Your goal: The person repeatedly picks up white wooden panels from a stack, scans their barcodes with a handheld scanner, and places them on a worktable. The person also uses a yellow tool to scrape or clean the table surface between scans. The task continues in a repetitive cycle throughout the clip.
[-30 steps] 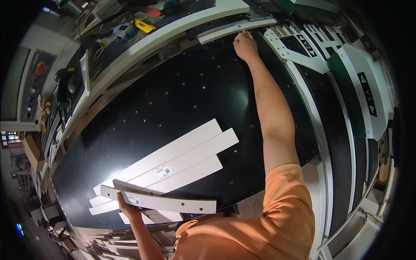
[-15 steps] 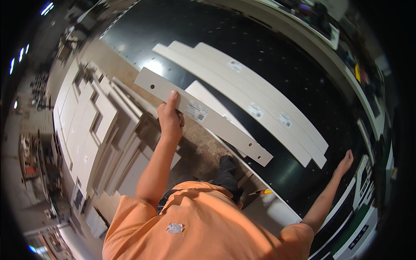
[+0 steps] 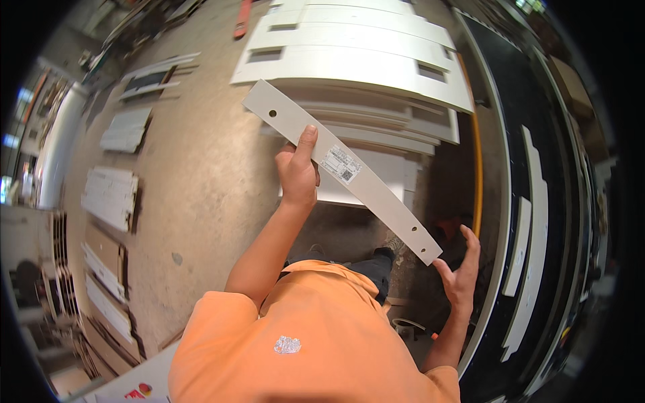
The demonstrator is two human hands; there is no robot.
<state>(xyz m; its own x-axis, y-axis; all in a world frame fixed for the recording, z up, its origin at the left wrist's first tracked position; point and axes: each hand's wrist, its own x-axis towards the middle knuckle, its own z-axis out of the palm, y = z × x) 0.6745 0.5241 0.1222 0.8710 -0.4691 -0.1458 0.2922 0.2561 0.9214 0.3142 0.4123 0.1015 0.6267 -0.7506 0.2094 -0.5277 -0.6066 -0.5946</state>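
At the middle of the head view, the left hand (image 3: 299, 171) has its grip closed on a white board (image 3: 376, 193), thumb beside a label (image 3: 341, 164). The right hand (image 3: 460, 279), with open grip, is at the board's lower end; whether its thumb touches, I cannot tell. Rightward, white strips (image 3: 540, 235) lie on a black tabletop (image 3: 512, 144).

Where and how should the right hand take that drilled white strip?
Probably pinch the drilled white strip at its near right end, from the right: it's narrow, slants toward the open right hand, and the left hand grips nearer the far end.
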